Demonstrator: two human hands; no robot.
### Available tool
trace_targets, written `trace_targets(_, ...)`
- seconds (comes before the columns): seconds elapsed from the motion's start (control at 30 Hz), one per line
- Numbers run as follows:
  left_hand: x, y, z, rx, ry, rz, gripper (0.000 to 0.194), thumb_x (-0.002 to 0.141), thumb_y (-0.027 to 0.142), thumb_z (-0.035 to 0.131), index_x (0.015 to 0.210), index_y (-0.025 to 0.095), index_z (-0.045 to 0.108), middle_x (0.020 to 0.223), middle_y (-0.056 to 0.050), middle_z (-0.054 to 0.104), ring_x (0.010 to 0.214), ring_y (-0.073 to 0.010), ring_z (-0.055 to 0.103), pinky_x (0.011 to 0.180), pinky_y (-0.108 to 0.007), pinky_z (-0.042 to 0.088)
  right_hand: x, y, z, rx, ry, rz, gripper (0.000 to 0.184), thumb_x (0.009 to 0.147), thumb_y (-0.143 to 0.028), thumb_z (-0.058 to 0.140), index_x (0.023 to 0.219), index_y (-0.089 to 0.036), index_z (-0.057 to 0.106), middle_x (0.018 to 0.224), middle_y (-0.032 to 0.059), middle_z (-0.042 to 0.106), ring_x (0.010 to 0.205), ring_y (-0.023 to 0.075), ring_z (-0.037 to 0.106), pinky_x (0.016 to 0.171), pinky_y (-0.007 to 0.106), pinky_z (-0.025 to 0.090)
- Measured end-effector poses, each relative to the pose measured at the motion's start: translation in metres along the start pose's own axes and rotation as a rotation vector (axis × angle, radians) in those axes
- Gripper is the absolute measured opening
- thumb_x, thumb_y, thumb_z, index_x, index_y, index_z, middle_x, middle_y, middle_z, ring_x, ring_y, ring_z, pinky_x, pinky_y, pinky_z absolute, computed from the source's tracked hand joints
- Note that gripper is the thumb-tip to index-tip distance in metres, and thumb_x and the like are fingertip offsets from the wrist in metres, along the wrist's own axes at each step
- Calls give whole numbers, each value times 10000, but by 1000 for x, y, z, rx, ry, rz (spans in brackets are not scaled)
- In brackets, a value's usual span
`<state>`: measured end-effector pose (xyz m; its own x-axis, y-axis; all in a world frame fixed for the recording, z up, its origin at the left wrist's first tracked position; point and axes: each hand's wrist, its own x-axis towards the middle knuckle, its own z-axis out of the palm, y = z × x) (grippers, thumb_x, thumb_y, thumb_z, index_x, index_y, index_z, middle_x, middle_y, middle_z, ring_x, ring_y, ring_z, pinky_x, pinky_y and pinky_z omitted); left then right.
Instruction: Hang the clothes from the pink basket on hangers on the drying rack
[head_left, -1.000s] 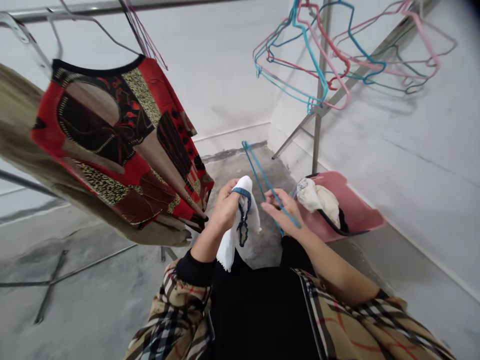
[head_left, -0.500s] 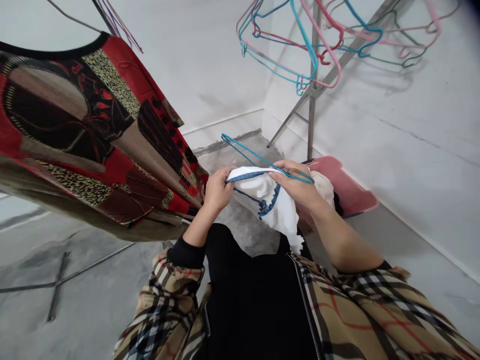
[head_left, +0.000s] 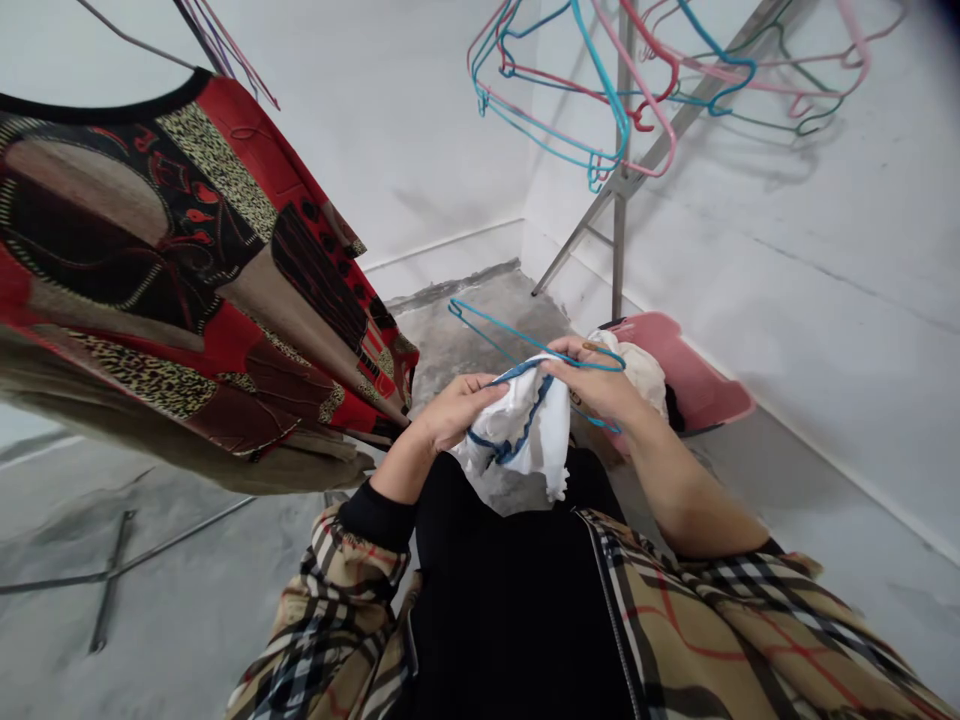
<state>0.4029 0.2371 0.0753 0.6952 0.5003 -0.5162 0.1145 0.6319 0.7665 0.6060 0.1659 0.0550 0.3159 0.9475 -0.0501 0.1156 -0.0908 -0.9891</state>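
Observation:
A white cloth garment with blue trim (head_left: 551, 425) hangs bunched between my two hands, its lower edge frilled. My left hand (head_left: 459, 408) pinches the garment's edge with thumb and fingers. Closed on another part of the same trimmed edge, my right hand (head_left: 589, 378) also keeps hold of a blue clothes hanger (head_left: 499, 325). One end of the hanger points away to the upper left, and part of it is hidden behind the garment and my right hand. The garment's exact kind cannot be made out.
A red patterned top (head_left: 247, 260) hangs close on the left. Several coloured hangers (head_left: 615, 110) hang from a metal rack (head_left: 617, 240) at the upper right. Beyond my right hand stands a pink basin (head_left: 705, 375) holding cloth. Metal bars (head_left: 112, 570) lie low on the left.
My left hand has come lower and slightly right, nearer my right hand. The garment's edge, stretched straight before, is now bunched and sloping. The hanger has dipped slightly.

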Motion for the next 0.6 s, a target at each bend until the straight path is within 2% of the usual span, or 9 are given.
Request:
trace_targets(0.1, 0, -1, -6, -147, 104, 5, 300, 636, 351, 836, 788, 123, 714, 666, -37, 698, 541, -123, 612, 556, -224, 490, -13, 9, -12, 25, 5, 31, 299, 770, -502, 690, 780, -203, 686, 664, 2, 566, 585, 113, 478, 510, 240, 370)
trace_targets(0.23, 1, -2, -17, -258, 259, 96, 310, 616, 323, 849, 803, 136, 688, 664, -8, 687, 550, -109, 609, 580, -219, 507, -39, 22, -42, 140, 51, 112, 412, 793, -588, 648, 852, -187, 723, 504, -49, 349, 446, 66, 278, 420, 225, 199)
trace_targets(0.33, 1, 0, -23, -278, 311, 161, 329, 629, 340, 839, 840, 145, 678, 672, 11, 681, 556, -102, 604, 580, -214, 501, -58, 27, -63, 153, -53, 182, 465, 786, -609, 650, 863, -163, 753, 450, -62, 275, 412, 57, 220, 411, 235, 160)
trace_targets(0.4, 0, 0, -25, -254, 319, 192, 351, 634, 361, 835, 867, 154, 673, 676, 19, 675, 562, -101, 601, 580, -215, 499, -66, 26, -67, 25, -115, 182, 456, 803, -595, 636, 845, -163, 777, 441, -33, 348, 412, 65, 266, 412, 242, 185)
trace_targets(0.5, 2, -1, -24, -121, 313, 221, 414, 643, 425, 820, 938, 170, 680, 681, 24, 663, 560, -104, 592, 586, -231, 498, -67, 19, -57, -175, -138, 171, 425, 814, -567, 626, 844, -175, 790, 570, 33, 568, 488, 101, 444, 443, 238, 300)
trace_targets(0.6, 3, -5, -21, 280, 287, 329, 352, 735, 471, 736, 924, 176, 711, 755, -11, 686, 646, -127, 618, 645, -246, 492, -58, 13, -35, -207, -214, 154, 455, 821, -574, 600, 819, -156, 779, 634, 54, 635, 549, 137, 524, 487, 250, 377)
